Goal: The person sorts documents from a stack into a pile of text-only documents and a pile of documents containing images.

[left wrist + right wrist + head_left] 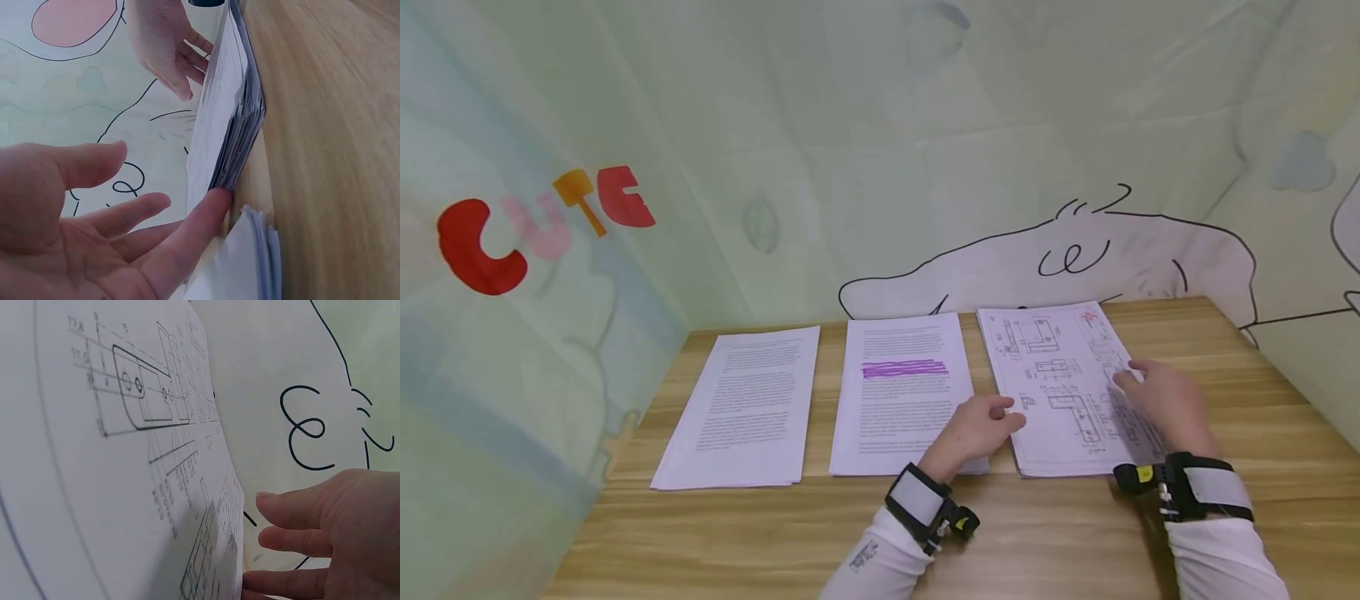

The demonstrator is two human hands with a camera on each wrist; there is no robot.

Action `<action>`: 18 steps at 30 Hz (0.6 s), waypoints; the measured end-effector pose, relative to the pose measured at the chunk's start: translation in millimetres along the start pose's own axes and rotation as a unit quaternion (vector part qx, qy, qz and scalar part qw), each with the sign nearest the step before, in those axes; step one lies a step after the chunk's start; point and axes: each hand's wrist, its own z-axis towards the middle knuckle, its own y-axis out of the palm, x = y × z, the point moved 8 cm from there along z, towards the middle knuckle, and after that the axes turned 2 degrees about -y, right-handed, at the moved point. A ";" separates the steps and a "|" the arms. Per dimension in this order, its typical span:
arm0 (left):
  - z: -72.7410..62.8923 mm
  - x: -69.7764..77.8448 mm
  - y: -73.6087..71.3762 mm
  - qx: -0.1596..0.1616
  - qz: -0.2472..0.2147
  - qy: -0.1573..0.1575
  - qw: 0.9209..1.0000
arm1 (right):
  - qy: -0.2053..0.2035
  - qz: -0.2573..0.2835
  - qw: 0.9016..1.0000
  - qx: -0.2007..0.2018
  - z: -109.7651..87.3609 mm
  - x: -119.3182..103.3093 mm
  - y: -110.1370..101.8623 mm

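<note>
A stack of papers with technical drawings [1037, 367] lies on the right of the table, its layered edge [240, 128] facing the left wrist camera. At its left side is my left hand [973, 429], fingers loosely extended, one fingertip right at the stack's edge in the left wrist view. My right hand [1168, 404] is at the opposite side, thumb over the top sheet in the head view and lower fingers [287, 584] by the paper's edge in the right wrist view. Neither hand grips anything. Beneath my left hand lies the near right corner of the middle text stack [902, 417].
Purple marker lines [904, 368] cross the middle stack's text. Farther left lies another stack of printed text pages [748, 400]. All three sit on a wood-grain table [760, 533]. Behind it hangs a printed cloth backdrop [820, 167] with cartoon outlines and coloured letters.
</note>
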 end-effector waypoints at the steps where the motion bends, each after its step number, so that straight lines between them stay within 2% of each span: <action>1: -1.2 1.0 -2.4 0.003 0.002 0.002 1.000 | 0.003 0.003 1.000 0.003 -0.3 -2.2 -0.1; 5: -6.0 4.1 -16.0 0.016 0.003 0.013 1.000 | 0.000 0.018 1.000 0.023 -1.5 -18.4 -0.8; 11: -14.0 5.5 -52.3 0.063 0.006 0.057 0.996 | -0.062 0.031 0.995 0.072 -6.9 -59.7 -0.5; 14: -18.5 -0.3 -74.5 0.095 0.009 0.069 0.993 | -0.089 0.049 0.991 0.089 -12.0 -80.6 3.9; 18: -26.1 -14.1 -103.7 0.128 0.005 0.064 0.990 | -0.118 0.086 0.985 0.096 -19.8 -105.3 11.8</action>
